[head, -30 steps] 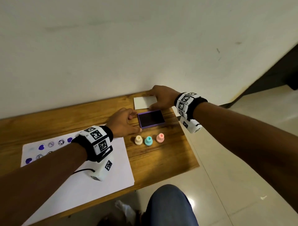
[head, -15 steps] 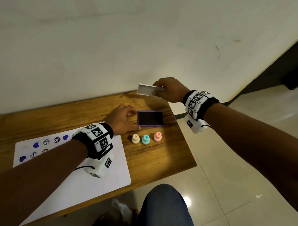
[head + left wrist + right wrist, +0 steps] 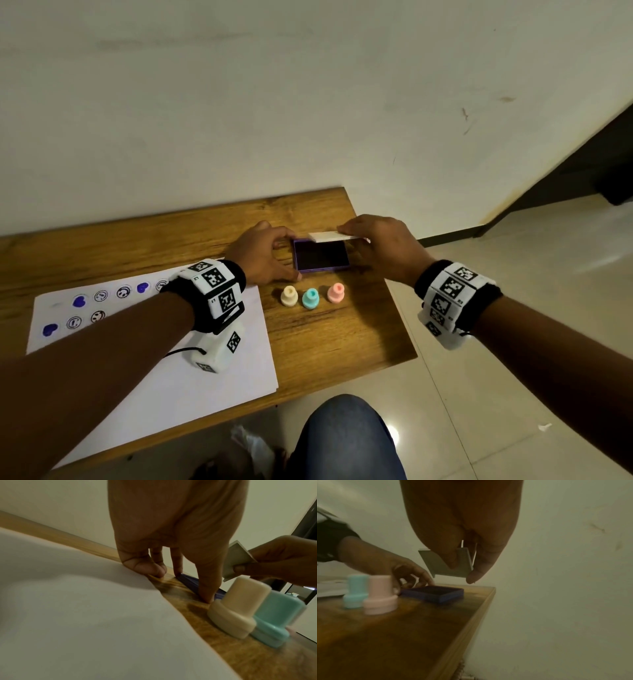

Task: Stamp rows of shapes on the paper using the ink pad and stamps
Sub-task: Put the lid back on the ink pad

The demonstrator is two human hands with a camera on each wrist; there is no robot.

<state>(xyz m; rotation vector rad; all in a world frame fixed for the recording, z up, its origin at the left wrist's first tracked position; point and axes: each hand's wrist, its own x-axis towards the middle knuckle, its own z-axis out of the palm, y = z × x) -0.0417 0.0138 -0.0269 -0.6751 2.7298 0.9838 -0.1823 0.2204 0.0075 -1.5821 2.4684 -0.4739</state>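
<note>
Where wooden tabletop (image 3: 342,342) abuts cream wall (image 3: 308,102), left hand (image 3: 263,255) pinches purple rectangular ink pad (image 3: 320,255) by its edge; right hand (image 3: 383,246) grip holds flat white lid (image 3: 330,236) above it; glossy floor tiles (image 3: 548,246) alongside.

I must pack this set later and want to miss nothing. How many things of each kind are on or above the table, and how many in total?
stamps: 3 (cream stamp, teal stamp, pink stamp)
ink pad: 1
lid, held above the pad in the right hand: 1
paper sheet: 1
Total: 6
</note>
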